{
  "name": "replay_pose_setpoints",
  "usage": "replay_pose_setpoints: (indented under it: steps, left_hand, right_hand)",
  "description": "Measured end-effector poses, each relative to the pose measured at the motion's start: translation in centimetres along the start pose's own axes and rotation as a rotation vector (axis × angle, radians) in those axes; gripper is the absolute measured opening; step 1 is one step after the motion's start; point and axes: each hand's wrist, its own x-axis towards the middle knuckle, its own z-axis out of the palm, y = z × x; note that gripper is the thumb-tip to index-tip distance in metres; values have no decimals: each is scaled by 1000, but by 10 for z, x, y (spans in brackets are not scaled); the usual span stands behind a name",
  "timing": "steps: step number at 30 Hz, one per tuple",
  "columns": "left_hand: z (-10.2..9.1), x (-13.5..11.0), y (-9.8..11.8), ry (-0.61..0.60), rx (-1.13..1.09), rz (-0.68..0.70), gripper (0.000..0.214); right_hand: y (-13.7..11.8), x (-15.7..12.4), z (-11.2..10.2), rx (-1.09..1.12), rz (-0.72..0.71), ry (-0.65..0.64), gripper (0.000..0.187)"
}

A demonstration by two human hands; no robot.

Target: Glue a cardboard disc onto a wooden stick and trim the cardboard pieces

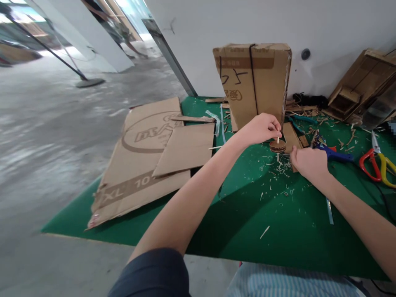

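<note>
My left hand (265, 128) pinches the top of a thin wooden stick (278, 158). The stick stands upright through a small round cardboard disc (277, 146), just below my fingertips. Close by on the right is my right hand (312, 163), its fingers curled. A thin greyish tip pokes out from them toward the disc, but what they hold is mostly hidden. A small cardboard piece (291, 138) lies behind and partly under my right fingers. Beyond that hand lies a blue tool with an orange part (340, 155), perhaps a glue gun.
A tall cardboard box (269, 82) with a black cord stands behind my hands. Flat cardboard sheets (139, 156) lie left on the green table (235, 231). Red-and-yellow scissors (371, 165) lie right. Shavings litter the middle; a cardboard construction (361, 82) leans at the back right.
</note>
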Motion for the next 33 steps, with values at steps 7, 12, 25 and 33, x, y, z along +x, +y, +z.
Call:
replay_pose_setpoints:
  steps: [7,12,25,33]
  left_hand:
    - [2,0,1,7,6,4,9]
    - [2,1,-2,14,32,3,9]
    - [2,-1,2,13,41,15,9]
    - [3,-1,4,-7,53,38,9]
  right_hand:
    - [-3,8,4,15,8,66,63]
    - [-4,6,4,-13,-33,50,64]
    - [-1,7,-6,-23,-134,-124,55]
    - [-4,-1,-2,-26,-108,-116,60]
